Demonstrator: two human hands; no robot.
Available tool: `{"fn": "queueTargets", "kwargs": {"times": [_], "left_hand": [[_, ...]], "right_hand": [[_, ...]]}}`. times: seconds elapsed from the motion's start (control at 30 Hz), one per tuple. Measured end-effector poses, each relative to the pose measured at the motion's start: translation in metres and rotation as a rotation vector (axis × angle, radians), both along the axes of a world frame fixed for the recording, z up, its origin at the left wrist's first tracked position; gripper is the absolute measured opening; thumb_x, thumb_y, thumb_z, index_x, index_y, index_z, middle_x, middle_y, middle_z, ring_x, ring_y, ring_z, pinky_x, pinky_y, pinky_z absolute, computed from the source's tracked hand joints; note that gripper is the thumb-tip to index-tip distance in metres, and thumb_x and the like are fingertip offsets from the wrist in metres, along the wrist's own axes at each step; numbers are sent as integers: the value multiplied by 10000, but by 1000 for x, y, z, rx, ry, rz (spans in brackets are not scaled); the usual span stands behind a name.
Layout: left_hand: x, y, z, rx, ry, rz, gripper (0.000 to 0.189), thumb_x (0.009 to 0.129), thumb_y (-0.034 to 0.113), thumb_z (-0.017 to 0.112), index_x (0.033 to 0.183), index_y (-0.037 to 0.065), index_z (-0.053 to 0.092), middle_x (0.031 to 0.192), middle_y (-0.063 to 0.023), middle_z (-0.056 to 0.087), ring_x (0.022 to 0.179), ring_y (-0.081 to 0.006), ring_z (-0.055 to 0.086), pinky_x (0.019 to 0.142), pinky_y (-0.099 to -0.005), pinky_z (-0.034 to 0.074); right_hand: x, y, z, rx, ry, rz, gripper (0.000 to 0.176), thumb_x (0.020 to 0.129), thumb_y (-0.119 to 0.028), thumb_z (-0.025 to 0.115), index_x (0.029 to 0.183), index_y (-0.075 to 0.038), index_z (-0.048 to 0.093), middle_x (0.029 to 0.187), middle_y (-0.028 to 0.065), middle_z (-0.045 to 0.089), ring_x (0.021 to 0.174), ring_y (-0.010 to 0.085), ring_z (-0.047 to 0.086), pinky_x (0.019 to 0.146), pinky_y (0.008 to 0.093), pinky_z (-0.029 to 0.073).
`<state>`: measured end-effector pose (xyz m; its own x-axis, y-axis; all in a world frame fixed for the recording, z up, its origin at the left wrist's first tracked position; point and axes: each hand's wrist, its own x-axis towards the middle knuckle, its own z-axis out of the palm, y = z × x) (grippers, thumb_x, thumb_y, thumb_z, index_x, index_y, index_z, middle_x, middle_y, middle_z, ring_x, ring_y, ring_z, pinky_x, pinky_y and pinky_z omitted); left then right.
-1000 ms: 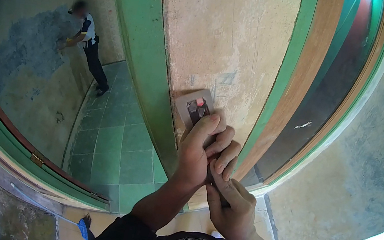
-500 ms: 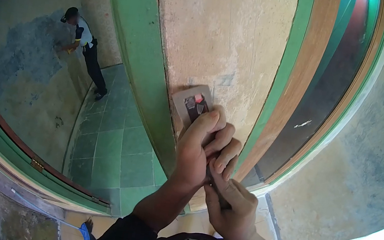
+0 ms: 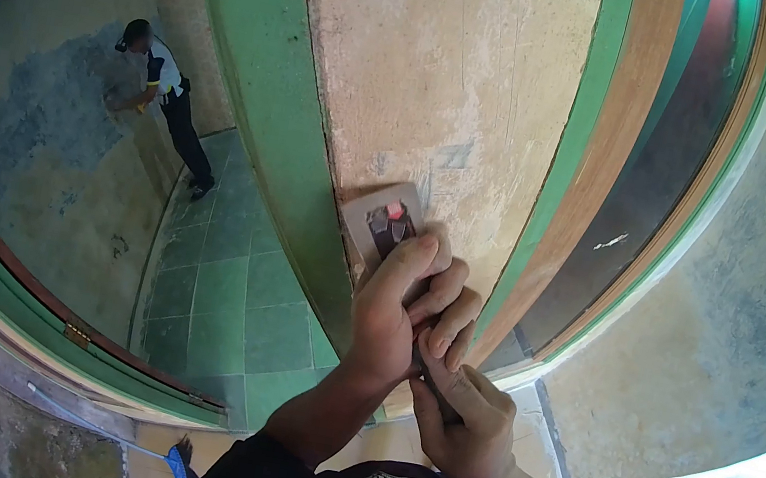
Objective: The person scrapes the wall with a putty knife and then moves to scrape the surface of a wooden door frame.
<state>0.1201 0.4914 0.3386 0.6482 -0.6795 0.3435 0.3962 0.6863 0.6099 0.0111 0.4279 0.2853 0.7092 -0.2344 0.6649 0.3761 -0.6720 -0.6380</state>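
My left hand (image 3: 399,292) is closed around a flat, grey-brown scraper-like tool (image 3: 364,219). Its broad end bears a dark label with a red patch and lies against the bare wall strip (image 3: 441,77), near the green frame edge. Just below, my right hand (image 3: 469,421) is closed at the lower end, its fingers touching those of my left. A dark, narrow part shows between the right thumb and fingers. Most of the tool's lower part is hidden by both hands.
Through the left doorway, another person (image 3: 169,97) works at a grey-patched wall (image 3: 55,108) on green floor tiles (image 3: 220,303). A green frame (image 3: 266,88) borders my wall strip, with a wooden frame (image 3: 611,146) to the right. A blue broom (image 3: 182,462) lies at lower left.
My hands and the tool stay in nearly the same grip and place, with the tool's broad end slightly lower in view. The other person's arm has shifted slightly at the wall.
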Motion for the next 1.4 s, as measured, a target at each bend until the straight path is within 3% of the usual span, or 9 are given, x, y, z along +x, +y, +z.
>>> {"fn": "queueTargets", "kwargs": {"times": [0.4,0.67,0.8,0.87,1.0,1.1,1.3,1.37,1.4], "left_hand": [[-7,-2,8,101,41,51,285,950,287,388,701,154,349,494,39,266,342,-84,339,303,-253,395],[-2,-5,13,134,-17,38,327,944,307,428,682,126,353,501,22,265,348,-107,314,300,-275,355],[-1,0,-2,154,19,29,325,941,296,425,677,123,351,501,19,261,355,-111,317,304,-282,356],[-4,-1,1,188,18,66,290,945,284,401,685,158,378,508,44,273,358,-81,325,295,-252,375],[-3,-6,10,164,-30,70,296,946,279,400,678,156,375,503,40,274,361,-84,334,293,-251,377],[-6,-3,-6,173,20,78,294,946,277,400,679,157,370,501,42,274,363,-81,336,294,-250,379],[-9,-13,10,212,-22,150,297,941,287,425,687,150,356,508,38,274,409,-85,353,314,-245,355],[-10,-18,5,236,-101,298,299,949,326,440,722,141,382,538,42,291,469,-85,358,381,-245,360],[-11,-16,1,231,-109,309,299,949,326,440,722,141,382,538,42,291,469,-85,358,381,-245,360]], "right_hand": [[-6,-1,9,36,18,36,404,774,-31,681,1171,-27,604,698,135,593,545,261,565,455,357,453],[-2,5,8,123,-10,12,448,784,-24,666,1223,-55,583,723,144,598,553,268,552,488,368,448],[-6,7,1,45,32,5,436,801,-31,652,1230,-51,577,711,154,587,549,275,555,484,369,441],[-8,5,3,37,139,21,481,799,72,590,1272,22,518,854,197,659,739,199,667,659,266,494],[-7,1,11,99,124,49,496,796,51,606,1282,1,519,853,214,659,754,252,681,682,292,509],[-11,2,-3,43,151,64,505,806,50,598,1299,0,501,881,221,657,753,230,677,681,291,507],[-3,-11,6,150,100,134,515,823,47,586,1324,12,468,956,235,650,806,199,672,704,292,502],[2,-13,-1,160,66,174,518,830,47,578,1332,22,452,998,242,643,815,190,666,706,294,501],[6,-13,-8,175,-5,195,543,842,15,583,1360,-4,422,938,240,639,765,259,658,667,315,502]]}}
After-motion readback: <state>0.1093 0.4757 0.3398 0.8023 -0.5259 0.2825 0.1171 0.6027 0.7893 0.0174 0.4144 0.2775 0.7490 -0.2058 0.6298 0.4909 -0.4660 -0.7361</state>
